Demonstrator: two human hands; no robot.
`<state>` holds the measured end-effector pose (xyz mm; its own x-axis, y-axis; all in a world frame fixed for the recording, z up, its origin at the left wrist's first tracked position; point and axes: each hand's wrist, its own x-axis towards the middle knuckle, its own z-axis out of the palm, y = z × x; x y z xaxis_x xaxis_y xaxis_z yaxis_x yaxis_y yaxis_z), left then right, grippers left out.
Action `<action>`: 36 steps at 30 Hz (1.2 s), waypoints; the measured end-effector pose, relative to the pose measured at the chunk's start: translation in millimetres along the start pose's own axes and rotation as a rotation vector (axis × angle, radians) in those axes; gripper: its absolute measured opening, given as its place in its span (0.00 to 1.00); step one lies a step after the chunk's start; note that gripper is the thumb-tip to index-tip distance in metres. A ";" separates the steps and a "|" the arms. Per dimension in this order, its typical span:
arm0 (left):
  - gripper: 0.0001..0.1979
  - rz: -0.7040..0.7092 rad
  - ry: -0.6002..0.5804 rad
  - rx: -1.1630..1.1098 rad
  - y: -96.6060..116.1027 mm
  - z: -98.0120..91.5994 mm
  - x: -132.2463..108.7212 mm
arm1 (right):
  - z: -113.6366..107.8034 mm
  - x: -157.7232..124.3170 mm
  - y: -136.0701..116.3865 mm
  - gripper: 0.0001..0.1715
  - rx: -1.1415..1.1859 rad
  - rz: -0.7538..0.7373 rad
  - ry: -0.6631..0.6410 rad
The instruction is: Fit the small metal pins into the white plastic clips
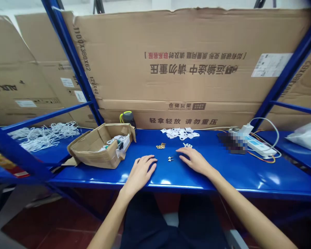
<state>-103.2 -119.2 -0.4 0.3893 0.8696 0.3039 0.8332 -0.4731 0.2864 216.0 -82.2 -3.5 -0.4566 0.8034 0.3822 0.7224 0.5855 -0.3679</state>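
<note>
My left hand (142, 170) rests palm down on the blue tabletop (163, 193), its fingers stretched out and a little apart. On the other side, my right hand (195, 160) reaches toward a small heap of white pieces (188, 145), fingers extended and thumb apart; no grip on any of them shows. Between the two hands lie two small white-and-metal parts (170, 159). Farther back is a small pile of brass-coloured pieces (160, 146), like pins or screws. Behind these, several flat white plastic parts (180, 133) are spread in a loose heap.
An open cardboard box (111, 155) with mixed parts stands at left, a dark cup-like object (129, 118) behind it. Bundled white cords (44, 135) lie farther left. At right are a power strip (261, 147) with cables and a blurred dark object (232, 142). Cardboard (197, 86) closes the back.
</note>
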 end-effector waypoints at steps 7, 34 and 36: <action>0.32 -0.054 -0.121 0.125 6.9 5.4 -8.7 | 10.5 -59.3 -25.6 0.41 -0.260 0.245 -0.042; 0.28 -0.066 -0.048 0.065 5.3 5.2 -5.0 | 3.9 -53.8 -16.0 0.29 -0.241 0.210 0.020; 0.24 -0.054 -0.052 0.097 7.0 0.0 2.9 | 0.0 -43.5 -3.9 0.27 -0.270 0.246 0.060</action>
<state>-96.2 -120.0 2.4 0.3602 0.9008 0.2424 0.8868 -0.4113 0.2109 233.0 -119.4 -18.7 -0.2268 0.9043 0.3617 0.9214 0.3195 -0.2212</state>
